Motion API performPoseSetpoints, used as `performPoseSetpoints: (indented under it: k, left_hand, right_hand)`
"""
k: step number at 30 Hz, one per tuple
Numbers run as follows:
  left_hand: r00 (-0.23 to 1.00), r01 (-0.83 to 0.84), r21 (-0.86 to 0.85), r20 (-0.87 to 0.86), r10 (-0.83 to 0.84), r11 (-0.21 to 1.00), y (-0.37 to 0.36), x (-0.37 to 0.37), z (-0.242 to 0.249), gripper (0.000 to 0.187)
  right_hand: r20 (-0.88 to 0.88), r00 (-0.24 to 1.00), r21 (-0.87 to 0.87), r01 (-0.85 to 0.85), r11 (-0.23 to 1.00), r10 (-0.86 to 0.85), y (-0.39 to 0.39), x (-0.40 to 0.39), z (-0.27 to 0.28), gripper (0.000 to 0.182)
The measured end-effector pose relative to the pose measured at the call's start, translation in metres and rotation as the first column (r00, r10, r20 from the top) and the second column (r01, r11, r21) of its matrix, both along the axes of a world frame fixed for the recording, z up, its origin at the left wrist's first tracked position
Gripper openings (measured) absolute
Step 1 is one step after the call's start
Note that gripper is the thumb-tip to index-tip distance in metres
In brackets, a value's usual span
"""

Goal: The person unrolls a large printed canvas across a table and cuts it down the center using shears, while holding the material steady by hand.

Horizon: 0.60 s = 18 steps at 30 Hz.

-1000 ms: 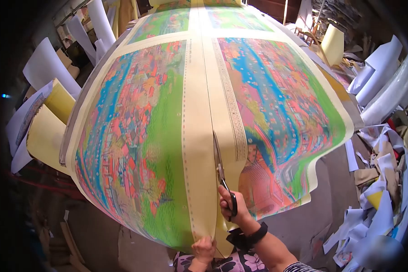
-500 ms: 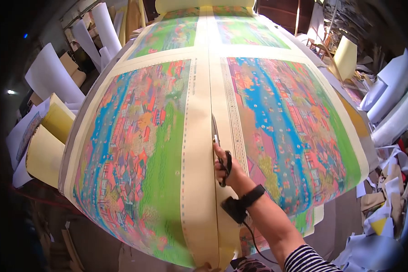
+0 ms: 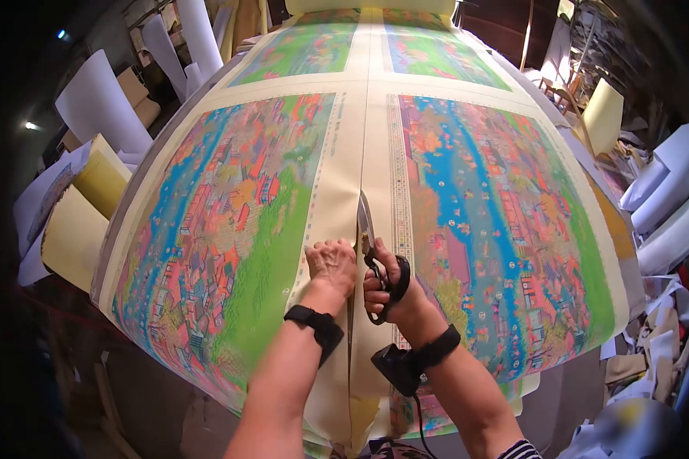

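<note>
A wide cream printed sheet lies spread before me, with colourful town-and-river pictures on both sides of its plain middle band. My right hand is closed round the black handles of large scissors. Their blades point away from me, along a thin line in that band. Just left of the slit, my left hand is closed on the sheet's cut edge, its fingertips mostly hidden. Nearer my body the slit gapes slightly, and the sheet puckers beside the blade tips.
Pale rolled sheets stand along the left, with a yellowish roll nearer. On the right are white rolls and a heap of scraps. Another roll lies across the far end. A cable hangs from my right wrist device.
My left hand has come into view and taken hold of the sheet beside the slit. The scissors remain in my right hand, and the view has shifted slightly.
</note>
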<state>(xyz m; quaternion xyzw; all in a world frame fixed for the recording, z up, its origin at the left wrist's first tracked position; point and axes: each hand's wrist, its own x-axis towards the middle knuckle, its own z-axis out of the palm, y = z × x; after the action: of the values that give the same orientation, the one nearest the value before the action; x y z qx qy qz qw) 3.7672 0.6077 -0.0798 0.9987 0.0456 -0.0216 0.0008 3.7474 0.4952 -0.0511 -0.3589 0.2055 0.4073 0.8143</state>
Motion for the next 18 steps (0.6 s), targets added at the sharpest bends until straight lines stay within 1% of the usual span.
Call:
performPoseSetpoints:
  k: [1, 3, 4, 5, 7, 9, 11, 12, 13, 14, 17, 18]
  left_hand:
    - [1.0, 0.001, 0.004, 0.0, -0.001, 1.0, 0.003, -0.002, -0.002, 0.029]
    - [0.99, 0.138, -0.092, 0.014, -0.137, 0.986, 0.008, -0.011, -0.001, 0.017]
    - [0.976, 0.182, -0.049, 0.127, -0.175, 0.982, 0.01, -0.015, -0.004, 0.012]
    - [0.976, 0.184, -0.045, 0.129, -0.177, 0.982, 0.011, -0.018, -0.002, 0.012]
    - [0.957, 0.201, -0.023, 0.216, -0.191, 0.979, 0.011, -0.021, 0.002, 0.012]
    - [0.967, 0.166, -0.051, 0.202, -0.153, 0.985, 0.01, -0.023, 0.002, 0.013]
    - [0.965, 0.175, -0.048, 0.206, -0.162, 0.983, 0.01, -0.024, 0.0, 0.014]
    - [0.97, 0.159, -0.109, 0.204, -0.134, 0.981, 0.01, -0.024, 0.001, 0.013]
    - [0.975, 0.14, -0.172, 0.195, -0.105, 0.975, 0.012, -0.025, -0.001, 0.012]
    - [0.977, 0.141, -0.173, 0.184, -0.109, 0.975, 0.014, -0.027, -0.002, 0.012]
    - [0.969, 0.152, -0.263, 0.231, -0.091, 0.953, 0.017, -0.025, -0.006, 0.015]
    - [0.969, 0.163, -0.266, 0.225, -0.103, 0.95, 0.017, -0.024, -0.008, 0.015]
  right_hand:
    - [0.0, 1.0, 0.004, 0.001, 1.0, -0.001, 0.0, -0.002, -0.005, 0.047]
    - [0.049, 0.999, -0.11, 0.025, 0.994, -0.02, 0.002, -0.008, -0.014, 0.046]
    - [0.08, 0.995, -0.151, 0.066, 0.986, -0.055, 0.005, -0.015, -0.018, 0.044]
    - [0.083, 0.995, -0.147, 0.068, 0.987, -0.056, 0.009, -0.019, -0.018, 0.044]
    - [0.125, 0.988, -0.235, 0.114, 0.965, -0.086, 0.014, -0.025, -0.015, 0.043]
    - [0.1, 0.988, -0.236, 0.135, 0.962, -0.114, 0.016, -0.025, -0.012, 0.042]
    - [0.119, 0.982, -0.193, 0.17, 0.966, -0.149, 0.015, -0.024, -0.01, 0.041]
    - [0.093, 0.983, -0.156, 0.17, 0.973, -0.157, 0.015, -0.023, -0.006, 0.039]
    - [0.085, 0.983, -0.161, 0.173, 0.972, -0.161, 0.016, -0.024, -0.006, 0.039]
    - [0.067, 0.984, -0.174, 0.172, 0.969, -0.163, 0.017, -0.026, -0.006, 0.039]
    - [0.051, 0.99, -0.244, 0.137, 0.96, -0.129, 0.018, -0.024, -0.011, 0.038]
    - [0.072, 0.989, -0.217, 0.145, 0.965, -0.133, 0.017, -0.024, -0.013, 0.035]
